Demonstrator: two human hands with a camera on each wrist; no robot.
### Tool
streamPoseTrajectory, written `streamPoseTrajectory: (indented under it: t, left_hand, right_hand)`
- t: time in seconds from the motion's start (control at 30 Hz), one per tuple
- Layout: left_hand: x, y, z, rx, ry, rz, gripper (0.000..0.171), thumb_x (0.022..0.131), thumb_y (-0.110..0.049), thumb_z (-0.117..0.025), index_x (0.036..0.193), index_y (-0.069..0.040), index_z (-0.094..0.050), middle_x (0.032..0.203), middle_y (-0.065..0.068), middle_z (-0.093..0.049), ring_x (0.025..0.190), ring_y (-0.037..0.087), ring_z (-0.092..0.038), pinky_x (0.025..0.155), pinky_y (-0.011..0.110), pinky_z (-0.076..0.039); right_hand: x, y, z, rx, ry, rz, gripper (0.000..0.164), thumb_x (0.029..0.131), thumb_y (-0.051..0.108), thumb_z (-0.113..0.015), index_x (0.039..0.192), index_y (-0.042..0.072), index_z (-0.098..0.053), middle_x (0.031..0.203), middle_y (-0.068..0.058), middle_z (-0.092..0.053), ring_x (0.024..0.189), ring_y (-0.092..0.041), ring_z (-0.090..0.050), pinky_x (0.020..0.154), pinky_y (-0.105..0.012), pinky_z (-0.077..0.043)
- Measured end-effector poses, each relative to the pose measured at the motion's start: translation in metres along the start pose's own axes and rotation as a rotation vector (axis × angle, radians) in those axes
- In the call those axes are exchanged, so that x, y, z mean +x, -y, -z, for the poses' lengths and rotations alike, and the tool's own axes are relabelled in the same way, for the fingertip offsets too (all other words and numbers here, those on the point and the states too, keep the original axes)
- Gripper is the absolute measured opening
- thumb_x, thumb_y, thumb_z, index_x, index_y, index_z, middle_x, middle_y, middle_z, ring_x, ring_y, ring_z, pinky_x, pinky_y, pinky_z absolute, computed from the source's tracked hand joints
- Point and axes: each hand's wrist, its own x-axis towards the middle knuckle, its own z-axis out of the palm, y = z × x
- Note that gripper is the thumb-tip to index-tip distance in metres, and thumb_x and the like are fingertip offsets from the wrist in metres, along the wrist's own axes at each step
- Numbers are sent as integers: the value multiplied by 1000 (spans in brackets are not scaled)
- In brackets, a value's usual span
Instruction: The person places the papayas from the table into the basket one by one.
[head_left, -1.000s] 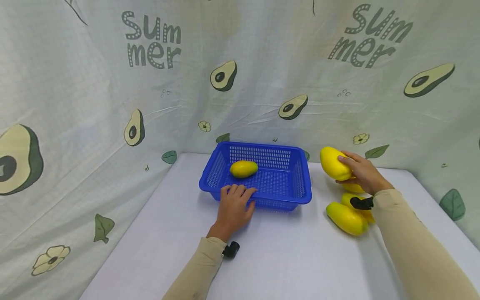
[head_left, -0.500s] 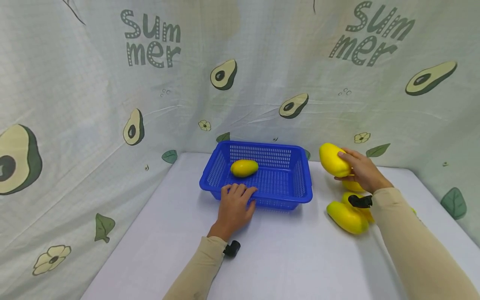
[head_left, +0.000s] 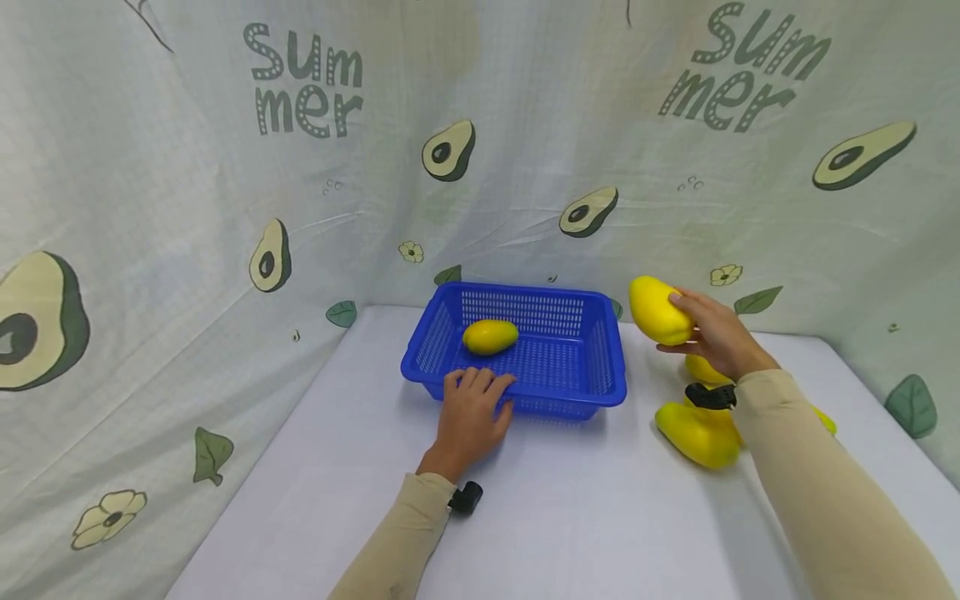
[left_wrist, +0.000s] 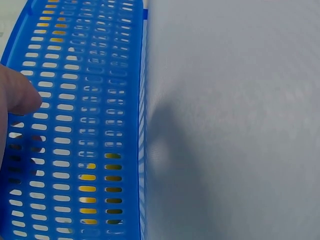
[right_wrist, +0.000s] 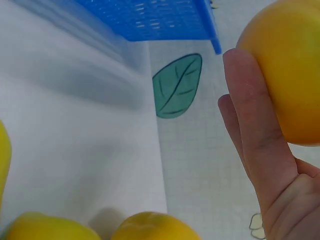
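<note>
1. Right of centre, the right hand (head_left: 720, 335) grasps a yellow fruit (head_left: 655, 311) at its fingertips, raised.
2. Lower centre, the left hand (head_left: 469, 419) grips the basket (head_left: 570, 397) by its near rim.

Room lay along the left edge of the white table (head_left: 585, 508); a blue perforated plastic basket (head_left: 558, 395) blocked the far edge's middle, yellow oval fruits (head_left: 697, 439) the right side.

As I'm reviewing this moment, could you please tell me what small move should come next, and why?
Probably the right hand should carry its yellow fruit left over the blue basket: it holds the fruit raised beside the basket, one similar fruit lies inside, and the left hand holds the near rim.
</note>
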Motion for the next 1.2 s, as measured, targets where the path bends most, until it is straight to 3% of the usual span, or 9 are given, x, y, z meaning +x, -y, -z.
streamPoseTrajectory:
  t: [0.23, 0.53, 0.83, 1.2]
  left_hand:
    - [0, 1, 0, -7, 10, -2, 35, 92, -34, -66, 125, -22, -67, 105, -3, -64, 102, 20, -53, 100, 48, -31]
    - [2, 3, -4, 13, -61, -34, 34, 89, -33, -70, 122, -23, -69, 99, -4, -63, 98, 19, -55, 97, 47, -34]
    - [2, 1, -1, 2, -59, -34, 33, 89, -32, -70, 121, -22, -69, 99, -3, -64, 98, 20, -55, 96, 47, -35]
    - [1, 3, -3, -16, -56, -31, 34, 89, -31, -70, 121, -21, -69, 99, -2, -63, 98, 21, -55, 97, 49, -34]
  right_hand:
    - [-2, 11, -6, 63, 16, 26, 84, 98, 55, -51, 162, 19, -11, 140, -8, -35, 109, -21, -58, 94, -49, -51]
    - [0, 19, -12, 75, -3, 41, 82, 98, 53, -54, 162, 19, -14, 139, -6, -37, 110, -21, -57, 94, -51, -50]
    - [7, 20, -21, 150, 19, 72, 79, 100, 48, -54, 162, 16, -15, 141, -5, -36, 113, -23, -57, 90, -48, -54]
    - [19, 32, -39, 209, -2, 61, 78, 100, 48, -56, 161, 17, -19, 140, -7, -37, 116, -29, -55, 94, -50, -51]
